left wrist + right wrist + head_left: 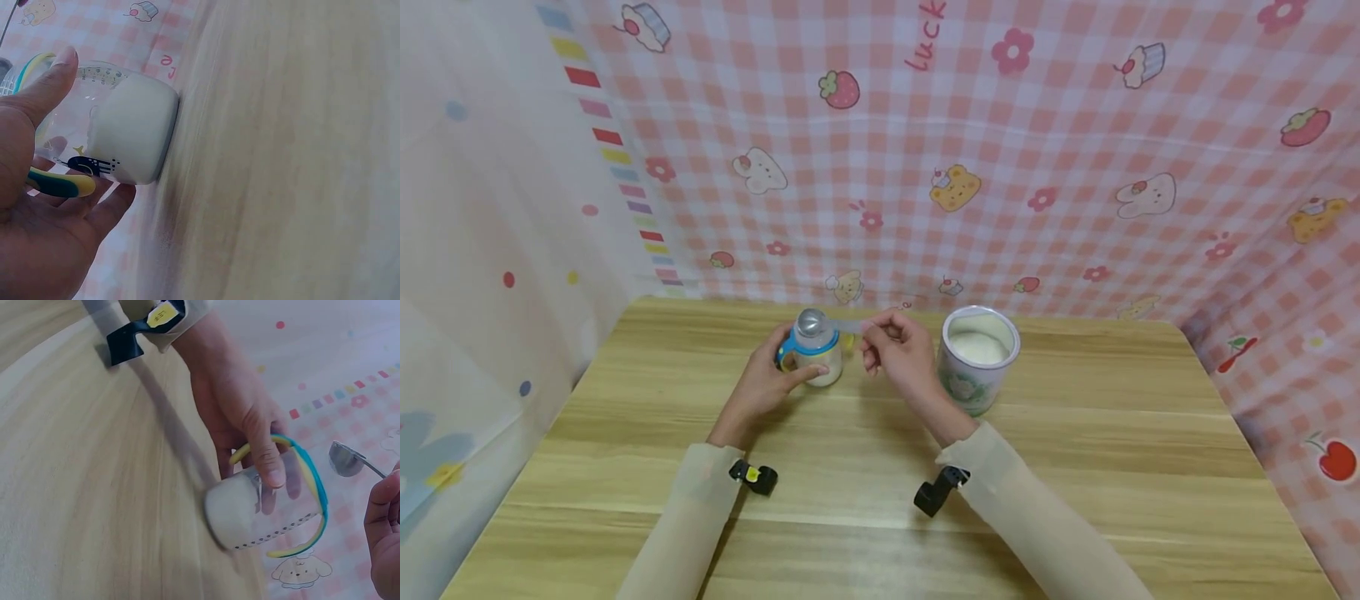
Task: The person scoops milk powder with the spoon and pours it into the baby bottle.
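A clear baby bottle (822, 364) with a blue-and-yellow two-handled collar stands upright on the table, whitish contents in its lower part. My left hand (767, 379) holds it round the side, thumb across the front; the left wrist view shows fingers behind the bottle and one handle (62, 183) by the palm. My right hand (901, 346) pinches the end of a greyish see-through scoop (812, 322) by its long handle. The scoop's bowl hangs over the bottle's open mouth, tipped in the right wrist view.
An open can (976, 392) of pale powder stands on the table just right of my right hand. The wooden table (850, 533) runs back to a pink checked cloth (880, 167), with more cloth hanging at both sides. Black cameras sit on both wrists.
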